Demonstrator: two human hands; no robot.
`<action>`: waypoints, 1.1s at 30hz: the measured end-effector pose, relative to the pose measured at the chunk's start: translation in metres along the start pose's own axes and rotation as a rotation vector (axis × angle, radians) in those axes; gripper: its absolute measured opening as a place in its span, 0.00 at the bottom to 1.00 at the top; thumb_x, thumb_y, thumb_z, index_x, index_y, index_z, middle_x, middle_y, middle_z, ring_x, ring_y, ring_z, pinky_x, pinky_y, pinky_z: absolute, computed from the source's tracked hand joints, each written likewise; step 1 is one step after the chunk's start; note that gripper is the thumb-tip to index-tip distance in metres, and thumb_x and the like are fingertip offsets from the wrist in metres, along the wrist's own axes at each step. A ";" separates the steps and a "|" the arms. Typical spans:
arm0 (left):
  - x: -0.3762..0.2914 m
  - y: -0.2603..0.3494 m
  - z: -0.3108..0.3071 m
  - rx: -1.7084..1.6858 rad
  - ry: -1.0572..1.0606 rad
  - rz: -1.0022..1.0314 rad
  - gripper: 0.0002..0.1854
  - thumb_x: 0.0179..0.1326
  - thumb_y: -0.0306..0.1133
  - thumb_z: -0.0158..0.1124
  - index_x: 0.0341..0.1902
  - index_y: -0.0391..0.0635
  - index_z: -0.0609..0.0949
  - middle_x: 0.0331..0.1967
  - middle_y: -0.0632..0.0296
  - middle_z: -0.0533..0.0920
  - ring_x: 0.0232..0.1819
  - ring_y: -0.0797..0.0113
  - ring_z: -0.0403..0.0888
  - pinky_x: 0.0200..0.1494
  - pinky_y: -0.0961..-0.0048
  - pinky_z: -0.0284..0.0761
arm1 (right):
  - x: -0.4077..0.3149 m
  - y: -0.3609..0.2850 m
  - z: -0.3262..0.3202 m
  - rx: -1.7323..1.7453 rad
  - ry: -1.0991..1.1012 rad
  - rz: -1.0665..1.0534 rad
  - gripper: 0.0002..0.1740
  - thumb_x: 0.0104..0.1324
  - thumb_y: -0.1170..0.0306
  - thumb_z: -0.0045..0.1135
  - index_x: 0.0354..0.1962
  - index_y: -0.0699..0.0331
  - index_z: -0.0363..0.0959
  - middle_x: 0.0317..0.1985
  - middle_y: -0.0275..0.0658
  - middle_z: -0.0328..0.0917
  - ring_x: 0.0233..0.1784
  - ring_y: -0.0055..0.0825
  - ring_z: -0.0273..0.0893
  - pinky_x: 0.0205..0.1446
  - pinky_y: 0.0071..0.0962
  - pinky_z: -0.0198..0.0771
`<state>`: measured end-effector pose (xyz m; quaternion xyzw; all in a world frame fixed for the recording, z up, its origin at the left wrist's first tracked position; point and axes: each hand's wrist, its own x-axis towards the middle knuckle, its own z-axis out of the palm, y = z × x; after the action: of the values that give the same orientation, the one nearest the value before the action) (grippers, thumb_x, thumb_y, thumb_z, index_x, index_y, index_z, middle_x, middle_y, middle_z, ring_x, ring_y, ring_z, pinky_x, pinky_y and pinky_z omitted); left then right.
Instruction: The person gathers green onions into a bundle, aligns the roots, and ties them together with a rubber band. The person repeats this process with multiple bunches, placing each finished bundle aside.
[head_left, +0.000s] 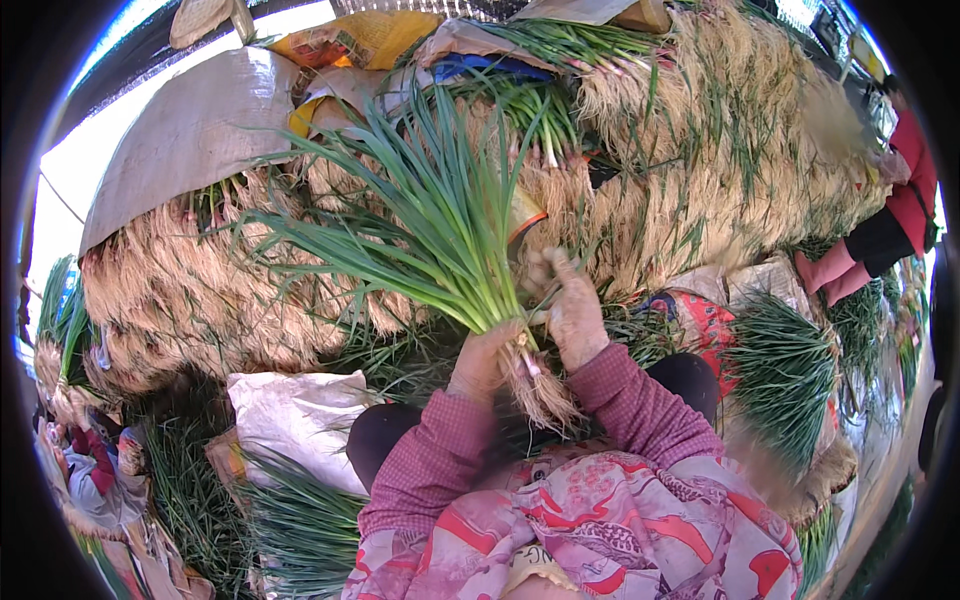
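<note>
My left hand grips a bunch of green onion-like plants just above their bulbs. The long leaves fan out up and to the left. Pale stringy roots hang from the bunch between my forearms. My right hand is beside the stems on the right, thumb raised and fingers curled. Those fingers are partly blurred, and whether they pinch a stalk is unclear.
A high stack of the same plants, roots outward, runs across the front. A woven sheet covers its left part. Trimmed bunches lie at right and lower left. A white sack is near my left knee. Other people are at left and right.
</note>
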<state>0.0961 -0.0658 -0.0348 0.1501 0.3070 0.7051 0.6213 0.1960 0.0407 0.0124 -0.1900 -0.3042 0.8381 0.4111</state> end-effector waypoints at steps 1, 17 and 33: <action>0.002 0.000 0.001 0.068 0.049 -0.003 0.18 0.61 0.35 0.65 0.50 0.34 0.80 0.33 0.59 0.83 0.29 0.66 0.81 0.32 0.68 0.81 | 0.001 -0.005 -0.004 0.089 -0.023 -0.033 0.15 0.74 0.59 0.53 0.46 0.63 0.74 0.28 0.27 0.72 0.23 0.16 0.65 0.25 0.18 0.60; 0.007 0.058 0.024 0.048 0.148 0.223 0.17 0.64 0.32 0.63 0.54 0.39 0.76 0.32 0.55 0.84 0.28 0.62 0.85 0.26 0.66 0.85 | 0.098 -0.105 -0.039 -1.638 -0.092 -0.882 0.17 0.68 0.57 0.57 0.45 0.61 0.78 0.37 0.46 0.82 0.42 0.38 0.83 0.44 0.37 0.76; 0.022 0.013 0.018 0.088 0.100 0.135 0.16 0.63 0.31 0.65 0.52 0.37 0.77 0.37 0.54 0.85 0.29 0.63 0.84 0.27 0.69 0.83 | 0.008 -0.050 -0.033 -1.230 -0.384 0.209 0.17 0.72 0.59 0.52 0.40 0.66 0.77 0.32 0.39 0.79 0.36 0.28 0.76 0.44 0.29 0.72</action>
<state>0.0923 -0.0407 -0.0162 0.1623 0.3575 0.7379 0.5489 0.2390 0.0824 0.0203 -0.2660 -0.7764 0.5655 0.0819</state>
